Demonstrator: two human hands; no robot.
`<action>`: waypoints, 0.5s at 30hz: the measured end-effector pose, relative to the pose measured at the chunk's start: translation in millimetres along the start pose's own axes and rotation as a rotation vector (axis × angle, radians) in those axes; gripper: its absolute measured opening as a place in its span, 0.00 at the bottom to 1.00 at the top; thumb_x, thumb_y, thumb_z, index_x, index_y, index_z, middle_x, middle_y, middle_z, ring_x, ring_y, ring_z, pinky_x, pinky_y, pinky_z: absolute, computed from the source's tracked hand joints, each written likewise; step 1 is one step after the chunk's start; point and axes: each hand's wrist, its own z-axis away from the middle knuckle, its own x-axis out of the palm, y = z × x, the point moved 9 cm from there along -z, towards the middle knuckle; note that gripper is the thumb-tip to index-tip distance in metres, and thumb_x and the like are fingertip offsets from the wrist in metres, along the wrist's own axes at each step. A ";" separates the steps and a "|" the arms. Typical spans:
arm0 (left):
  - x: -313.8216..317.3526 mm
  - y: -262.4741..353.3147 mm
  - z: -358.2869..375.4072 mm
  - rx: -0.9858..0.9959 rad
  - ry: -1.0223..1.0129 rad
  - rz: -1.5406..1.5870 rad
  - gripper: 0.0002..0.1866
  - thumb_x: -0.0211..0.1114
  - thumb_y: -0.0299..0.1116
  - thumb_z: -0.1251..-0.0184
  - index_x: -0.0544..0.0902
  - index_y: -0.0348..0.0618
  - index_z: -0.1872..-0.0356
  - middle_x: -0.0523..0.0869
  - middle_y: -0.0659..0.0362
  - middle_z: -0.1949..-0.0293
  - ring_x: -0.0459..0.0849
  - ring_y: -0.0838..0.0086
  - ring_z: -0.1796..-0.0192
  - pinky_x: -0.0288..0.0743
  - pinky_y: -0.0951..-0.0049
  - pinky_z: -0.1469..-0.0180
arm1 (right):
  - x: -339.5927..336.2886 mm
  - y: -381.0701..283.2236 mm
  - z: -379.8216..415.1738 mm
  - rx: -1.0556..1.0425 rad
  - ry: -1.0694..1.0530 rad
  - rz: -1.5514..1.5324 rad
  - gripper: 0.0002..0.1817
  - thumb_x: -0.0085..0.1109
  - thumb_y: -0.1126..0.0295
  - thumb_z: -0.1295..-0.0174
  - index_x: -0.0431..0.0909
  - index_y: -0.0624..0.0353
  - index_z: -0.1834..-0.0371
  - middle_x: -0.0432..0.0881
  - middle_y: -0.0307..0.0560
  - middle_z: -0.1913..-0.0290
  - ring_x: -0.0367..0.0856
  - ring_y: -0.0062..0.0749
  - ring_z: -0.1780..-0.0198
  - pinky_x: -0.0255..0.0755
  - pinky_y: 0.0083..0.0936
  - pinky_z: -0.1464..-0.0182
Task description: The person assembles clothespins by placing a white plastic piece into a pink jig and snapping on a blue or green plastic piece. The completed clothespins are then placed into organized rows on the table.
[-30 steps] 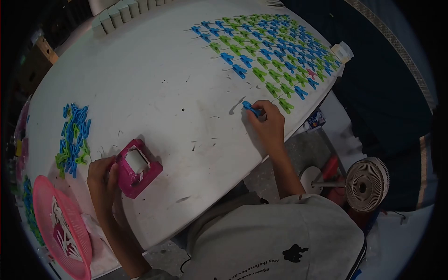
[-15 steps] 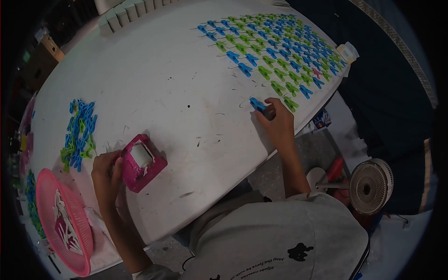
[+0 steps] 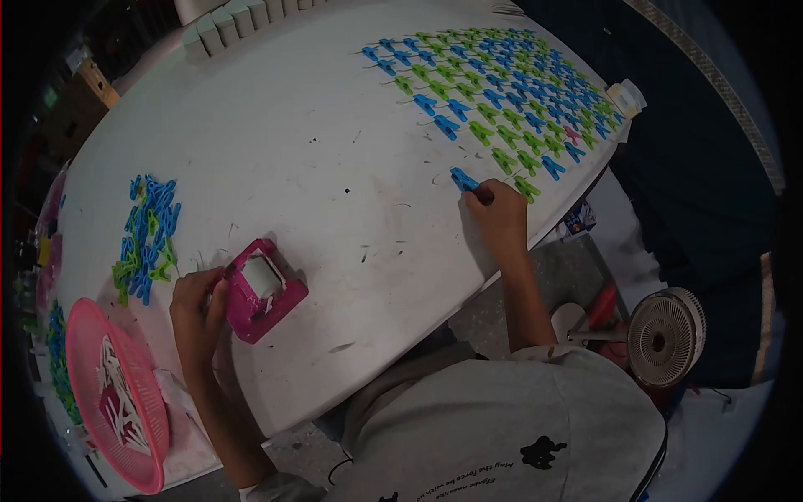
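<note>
My right hand (image 3: 499,216) pinches one end of a blue clothespin (image 3: 462,179) at the near edge of the laid-out rows, low over the white table. Its fingertips are bent together and partly hide the clip. My left hand (image 3: 197,311) is at the left edge of a magenta holder (image 3: 248,316) with a white roller (image 3: 262,277) set in it. Thumb and forefinger close on that edge; the other fingers curl out of sight. Several rows of blue and green clothespins (image 3: 480,133), with a pink one (image 3: 571,135) among them, lie beyond my right hand.
A loose pile of blue and green clothespins (image 3: 149,238) lies at the left. Beside it is a pink basket (image 3: 159,402) holding white strips. Pale blocks (image 3: 222,28) line the far edge. A fan (image 3: 667,337) stands off the right side.
The fingers of my right hand have drawn closer together around the end of the blue clothespin. My left hand stays by the magenta holder. The whole view has shifted slightly.
</note>
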 end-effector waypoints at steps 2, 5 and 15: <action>0.3 -1.1 0.1 -0.008 -0.003 0.002 0.10 0.66 0.28 0.34 0.86 0.36 0.54 0.87 0.50 0.59 0.82 0.59 0.56 0.76 0.66 0.51 | 4.7 0.0 -7.4 0.040 -0.003 -0.003 0.12 0.70 0.69 0.43 0.85 0.69 0.65 0.86 0.57 0.67 0.86 0.47 0.65 0.78 0.34 0.58; 0.1 -0.6 0.1 -0.013 -0.006 0.007 0.10 0.67 0.28 0.34 0.86 0.36 0.55 0.87 0.50 0.59 0.83 0.59 0.57 0.76 0.66 0.51 | 9.4 -4.4 -17.7 0.032 0.011 0.017 0.11 0.69 0.69 0.42 0.85 0.69 0.65 0.86 0.56 0.70 0.86 0.44 0.68 0.78 0.33 0.61; 0.5 -2.3 -0.2 -0.056 -0.015 0.042 0.10 0.68 0.28 0.35 0.86 0.36 0.55 0.87 0.50 0.59 0.83 0.59 0.56 0.76 0.66 0.50 | 13.7 4.5 -35.6 0.202 -0.010 -0.129 0.09 0.66 0.72 0.40 0.82 0.69 0.70 0.81 0.48 0.83 0.81 0.30 0.83 0.75 0.27 0.76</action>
